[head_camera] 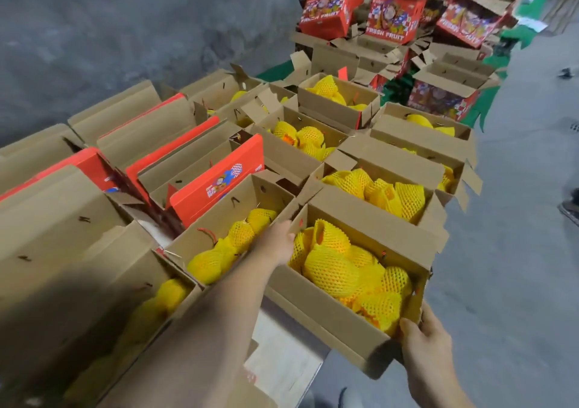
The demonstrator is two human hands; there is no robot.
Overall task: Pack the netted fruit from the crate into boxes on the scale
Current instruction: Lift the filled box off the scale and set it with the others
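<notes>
Rows of open cardboard boxes (200,169) spread across the whole left and middle of the view, flaps up, many showing yellow netted fruit inside, some with red printed lids standing among them. Far back, a heap of red boxes (391,16) printed "FRESH FRUIT" sits on top of more brown cartons. Grey concrete floor (517,251) runs down the right side.

Front and centre, one brown box (329,316) is held between both hands at the near end of the right-hand row, and it's packed: netted fruit (332,266) in yellow foam mesh fills it right up to the rim. The box just to its left (219,219) holds a few more pieces.

The left hand (277,241) reaches out on a long bare forearm and grasps the far-left corner of the box, fingers hidden behind the cardboard wall. The right hand (423,329) grips the near-right corner, thumb hooked over the rim beside the fruit.
</notes>
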